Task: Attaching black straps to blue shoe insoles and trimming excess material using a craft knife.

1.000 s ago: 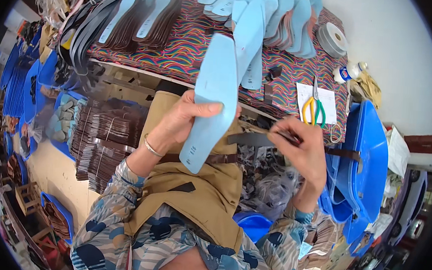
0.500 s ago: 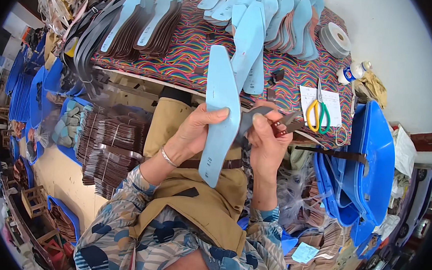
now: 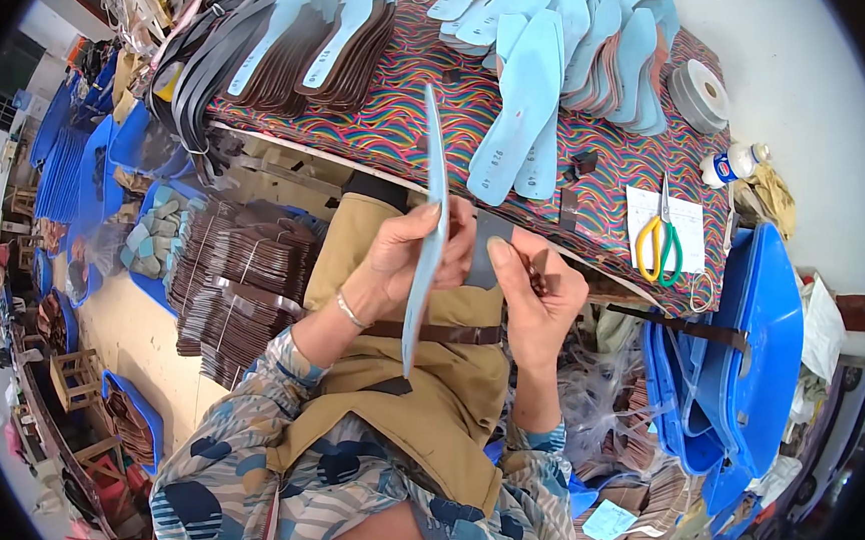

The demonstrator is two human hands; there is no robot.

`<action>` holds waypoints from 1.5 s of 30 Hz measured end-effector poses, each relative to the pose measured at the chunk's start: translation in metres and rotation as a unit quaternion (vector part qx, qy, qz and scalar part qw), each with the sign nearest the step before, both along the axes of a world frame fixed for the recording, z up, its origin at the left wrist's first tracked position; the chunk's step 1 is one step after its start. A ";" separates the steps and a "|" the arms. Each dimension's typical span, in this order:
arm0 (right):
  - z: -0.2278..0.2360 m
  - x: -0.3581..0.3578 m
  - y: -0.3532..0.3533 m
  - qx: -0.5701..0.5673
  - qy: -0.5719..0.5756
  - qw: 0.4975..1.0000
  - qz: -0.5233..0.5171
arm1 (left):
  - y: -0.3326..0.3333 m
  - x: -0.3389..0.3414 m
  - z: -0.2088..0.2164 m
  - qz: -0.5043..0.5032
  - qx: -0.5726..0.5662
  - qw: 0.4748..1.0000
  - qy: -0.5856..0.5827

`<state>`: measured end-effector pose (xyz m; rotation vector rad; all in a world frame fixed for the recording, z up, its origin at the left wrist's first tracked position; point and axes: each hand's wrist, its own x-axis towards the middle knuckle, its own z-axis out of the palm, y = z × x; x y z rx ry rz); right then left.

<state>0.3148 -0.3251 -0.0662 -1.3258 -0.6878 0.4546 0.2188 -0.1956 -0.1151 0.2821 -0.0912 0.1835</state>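
A light blue shoe insole (image 3: pixel 429 240) stands nearly edge-on in front of me, pinched between the thumb and fingers of my left hand (image 3: pixel 399 253). To its right, a flat dark grey strap (image 3: pixel 489 249) spans the gap between my hands. My right hand (image 3: pixel 538 313) grips the strap's near end between thumb and index finger. Its other fingers curl around a small dark reddish-brown thing (image 3: pixel 540 278), mostly hidden in the palm, whose kind I cannot make out. Whether the strap is joined to the insole is hidden behind my left fingers.
Blue insoles (image 3: pixel 524 106) lie piled on the patterned table (image 3: pixel 403 117), beside stacks of brown ones (image 3: pixel 353 44). Scissors (image 3: pixel 662 236) rest on white paper at right, near a tape roll (image 3: pixel 701 93) and a bottle (image 3: pixel 736 166). Blue bins (image 3: pixel 768 344) stand at right; brown bundles (image 3: pixel 252 267) at left.
My left hand has turned the insole from face-up to nearly edge-on. More of the grey strap shows. The blades seen beyond my right fingers are out of sight now.
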 end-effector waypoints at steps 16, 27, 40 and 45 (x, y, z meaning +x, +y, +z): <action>-0.025 0.003 0.005 0.034 -0.066 0.997 0.004 | -0.005 -0.017 0.037 0.215 0.284 0.895 0.270; -0.015 0.027 0.007 0.019 0.203 0.974 0.102 | -0.013 -0.008 0.045 0.203 0.322 0.887 0.261; -0.025 -0.001 -0.006 -0.093 0.103 0.982 0.130 | 0.010 0.017 0.066 0.268 0.260 0.902 0.217; -0.049 -0.020 -0.007 -0.053 -0.286 0.957 -0.003 | 0.016 0.017 0.058 0.281 0.269 0.895 0.217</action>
